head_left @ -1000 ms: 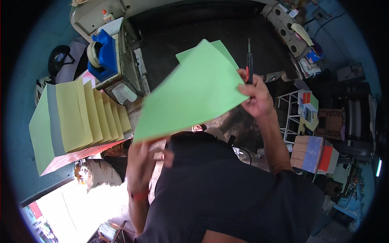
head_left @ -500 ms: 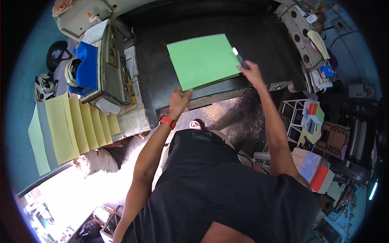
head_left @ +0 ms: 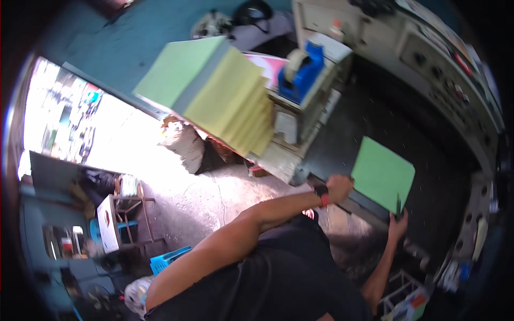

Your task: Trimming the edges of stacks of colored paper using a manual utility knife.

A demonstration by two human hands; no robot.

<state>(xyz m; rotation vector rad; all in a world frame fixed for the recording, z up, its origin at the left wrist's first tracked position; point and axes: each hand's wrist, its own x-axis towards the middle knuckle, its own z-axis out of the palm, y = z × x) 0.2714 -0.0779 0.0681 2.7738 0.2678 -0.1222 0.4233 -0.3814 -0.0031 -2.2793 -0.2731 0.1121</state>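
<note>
Light green sheets of paper (head_left: pixel 383 174), seemingly a thin stack or fold, lie on the black worktop at the right. At their near left corner is my left hand (head_left: pixel 339 189), closed with the paper's edge at its fingers, a red-banded watch on the wrist. My right hand (head_left: pixel 397 224) is closed around a slim dark handheld tool (head_left: pixel 398 205) at the near right corner of the paper. Motion blur hides whether this is a cutter or a marker. The right fingers also seem to touch the sheet's edge.
Stepped stacks of yellow and green paper (head_left: pixel 225 96) stand on the bench to the left. Beside them are a blue tape dispenser (head_left: pixel 305 75) and a glue bottle (head_left: pixel 336 30). A sack (head_left: pixel 184 147) sits on the floor below. Farther left is a small table (head_left: pixel 111 224).
My view has swung left, bringing the paper stacks and the bright doorway farther into the picture. Both hands remain at the green sheets, with the dark tool still in my right hand.
</note>
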